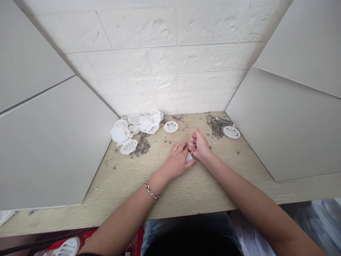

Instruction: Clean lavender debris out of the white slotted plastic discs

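My left hand [178,159] rests on the wooden table [186,192] with its fingers curled over a small white plastic disc [189,158], of which only an edge shows. My right hand [199,145] is closed in a pinch just above and to the right of it, touching the left hand; a thin stick-like tool pokes out below its fingers. A bracelet [151,190] sits on my left wrist.
A heap of white round plastic discs [134,128] lies at the back left, one disc [171,126] at the back middle and another [231,132] at the back right. Piles of tiny grey metal parts [216,125] [142,145] are scattered between. Grey panels wall both sides.
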Demonstrator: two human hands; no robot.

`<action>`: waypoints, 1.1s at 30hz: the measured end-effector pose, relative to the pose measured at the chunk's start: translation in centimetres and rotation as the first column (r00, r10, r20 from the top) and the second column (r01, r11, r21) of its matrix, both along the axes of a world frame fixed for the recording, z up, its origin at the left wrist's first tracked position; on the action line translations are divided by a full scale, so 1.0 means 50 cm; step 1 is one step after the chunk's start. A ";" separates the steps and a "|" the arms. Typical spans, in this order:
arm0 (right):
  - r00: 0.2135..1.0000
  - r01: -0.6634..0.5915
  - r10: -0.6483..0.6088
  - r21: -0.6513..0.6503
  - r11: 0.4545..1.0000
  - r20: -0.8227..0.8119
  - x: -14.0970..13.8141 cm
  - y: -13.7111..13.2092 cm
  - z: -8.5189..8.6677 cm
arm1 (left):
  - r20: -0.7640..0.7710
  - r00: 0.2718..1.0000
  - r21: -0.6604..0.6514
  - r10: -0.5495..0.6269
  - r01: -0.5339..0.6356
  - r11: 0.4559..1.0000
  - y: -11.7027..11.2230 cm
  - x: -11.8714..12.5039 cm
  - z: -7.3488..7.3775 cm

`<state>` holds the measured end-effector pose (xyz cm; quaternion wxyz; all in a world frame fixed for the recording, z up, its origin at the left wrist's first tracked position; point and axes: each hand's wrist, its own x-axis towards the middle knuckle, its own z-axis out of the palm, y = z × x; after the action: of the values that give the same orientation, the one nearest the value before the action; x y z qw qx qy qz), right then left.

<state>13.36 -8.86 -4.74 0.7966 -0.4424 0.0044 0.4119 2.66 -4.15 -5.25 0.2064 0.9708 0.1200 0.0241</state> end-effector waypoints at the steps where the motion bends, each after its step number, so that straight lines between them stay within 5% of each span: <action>1: 1.000 -0.003 0.003 0.011 1.000 -0.028 0.001 -0.001 0.002 | -0.001 1.000 0.001 0.000 0.000 1.000 0.000 0.000 -0.001; 21: 0.992 -0.088 0.091 0.039 0.995 -0.083 0.002 -0.005 0.004 | -0.045 0.999 0.021 -0.019 0.020 1.000 0.004 0.001 0.000; 33: 0.973 -0.191 0.210 0.184 0.964 -0.092 0.010 -0.012 0.007 | -0.032 0.999 0.016 -0.011 0.011 1.000 0.005 0.000 0.002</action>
<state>13.87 -9.46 -4.41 0.7848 -0.3458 -0.0322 0.5133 2.68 -3.92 -5.14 0.1965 0.9734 0.1177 0.0082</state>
